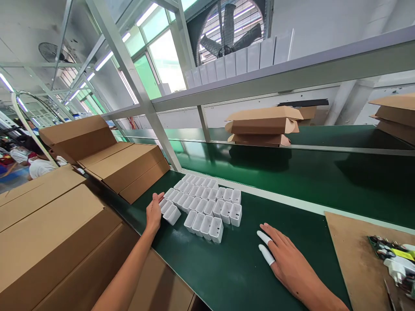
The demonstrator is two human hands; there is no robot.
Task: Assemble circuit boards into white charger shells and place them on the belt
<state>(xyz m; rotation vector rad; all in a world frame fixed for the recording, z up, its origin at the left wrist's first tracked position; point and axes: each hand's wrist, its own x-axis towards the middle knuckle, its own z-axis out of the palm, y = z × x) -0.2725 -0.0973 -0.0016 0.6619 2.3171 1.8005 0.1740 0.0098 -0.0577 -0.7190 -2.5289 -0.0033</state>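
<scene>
Rows of small white open-topped plastic housings [198,203] stand close together on the green work surface [243,268]. A front row of several housings [203,226] sits a little apart from the rest. My left hand [154,211] rests upright against the left end of the rows, fingers stretched out, beside a slightly tilted housing [171,214]. To the right of the rows, my right hand [285,255] is spread low over the green surface with nothing in it. White finger cots [266,255] cover two of its fingertips.
Cardboard boxes [58,237] fill the left side, with another box [129,168] behind them. At right, a brown board [343,242] carries circuit parts and a white plug piece [396,268]. A metal frame post [162,138] rises behind the housings; folded cartons [262,125] lie beyond.
</scene>
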